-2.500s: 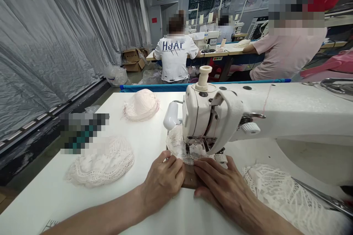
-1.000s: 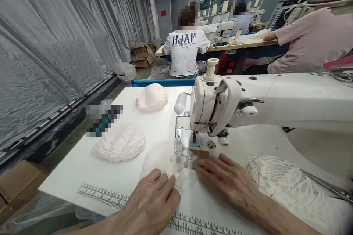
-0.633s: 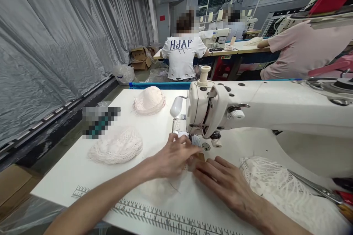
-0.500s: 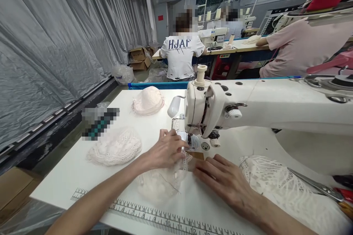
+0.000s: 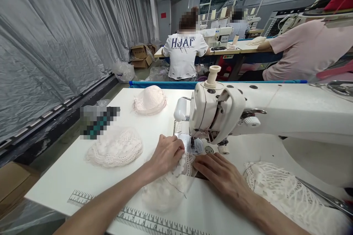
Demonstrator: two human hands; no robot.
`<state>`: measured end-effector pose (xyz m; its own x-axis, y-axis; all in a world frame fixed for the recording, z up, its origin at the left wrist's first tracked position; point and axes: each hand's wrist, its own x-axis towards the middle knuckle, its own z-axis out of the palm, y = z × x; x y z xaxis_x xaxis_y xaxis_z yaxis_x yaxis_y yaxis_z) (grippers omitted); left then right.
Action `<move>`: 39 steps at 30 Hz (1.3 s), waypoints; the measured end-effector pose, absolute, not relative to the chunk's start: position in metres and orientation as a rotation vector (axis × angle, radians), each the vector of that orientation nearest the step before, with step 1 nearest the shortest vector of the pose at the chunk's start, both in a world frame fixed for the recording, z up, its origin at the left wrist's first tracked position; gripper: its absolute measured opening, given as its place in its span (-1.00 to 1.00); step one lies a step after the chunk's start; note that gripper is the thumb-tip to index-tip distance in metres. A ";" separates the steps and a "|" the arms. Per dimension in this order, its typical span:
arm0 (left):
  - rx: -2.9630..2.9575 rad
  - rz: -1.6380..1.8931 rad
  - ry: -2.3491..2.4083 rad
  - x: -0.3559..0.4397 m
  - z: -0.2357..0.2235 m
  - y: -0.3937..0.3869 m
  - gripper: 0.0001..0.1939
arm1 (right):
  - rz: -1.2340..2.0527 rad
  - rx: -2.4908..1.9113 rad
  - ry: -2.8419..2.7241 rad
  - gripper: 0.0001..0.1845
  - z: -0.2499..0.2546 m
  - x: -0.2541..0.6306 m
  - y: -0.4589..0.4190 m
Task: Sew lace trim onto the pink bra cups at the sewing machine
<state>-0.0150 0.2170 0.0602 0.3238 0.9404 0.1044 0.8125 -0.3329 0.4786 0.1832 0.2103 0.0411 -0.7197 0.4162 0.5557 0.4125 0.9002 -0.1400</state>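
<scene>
The pale lace piece [image 5: 167, 192] lies nearest on the worktop [image 5: 52, 185]; it looks light, limp and easily snagged, so a gentle hold along its scalloped border [image 5: 189, 164] seems safer than a tug at the sheer middle. The right hand [image 5: 220, 174] rests palm-down at that border, fingers nearly straight with no visible grip, while farther off the left hand [image 5: 167, 150] is curled, seemingly pinching the lace's far edge, just short of the sewing machine [image 5: 205, 114].
</scene>
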 end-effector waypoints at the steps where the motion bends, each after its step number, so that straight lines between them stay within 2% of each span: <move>1: 2.271 0.526 1.568 -0.015 0.060 0.217 -0.83 | -0.007 -0.599 -2.459 -0.68 0.041 0.183 0.210; 18: 2.478 0.543 1.549 -0.017 0.052 0.223 -0.82 | -0.190 -0.628 -2.506 -0.66 0.035 0.182 0.211; 21: 2.655 0.658 1.660 -0.017 0.055 0.219 -0.82 | -0.215 -0.625 -2.481 -0.65 0.040 0.179 0.209; 24: 2.831 0.783 1.703 -0.012 0.060 0.205 -0.71 | -0.229 -0.624 -2.455 -0.65 0.043 0.178 0.207; 30: 2.915 0.377 1.516 -0.002 0.059 0.189 -0.78 | -0.219 -0.649 -2.465 -0.70 0.040 0.179 0.202; 34: 2.870 0.379 1.442 -0.010 0.059 0.212 -0.82 | -0.200 -0.713 -2.485 -0.75 0.036 0.180 0.203; 39: 2.855 0.383 1.293 -0.018 0.064 0.237 -0.80 | -0.200 -0.787 -2.464 -0.57 0.034 0.181 0.207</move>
<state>-0.0179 0.2370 0.0640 0.6354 0.7385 0.2256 0.7423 -0.6646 0.0848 0.1807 0.2067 0.0345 -0.6833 0.4941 0.5375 0.5745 0.8182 -0.0219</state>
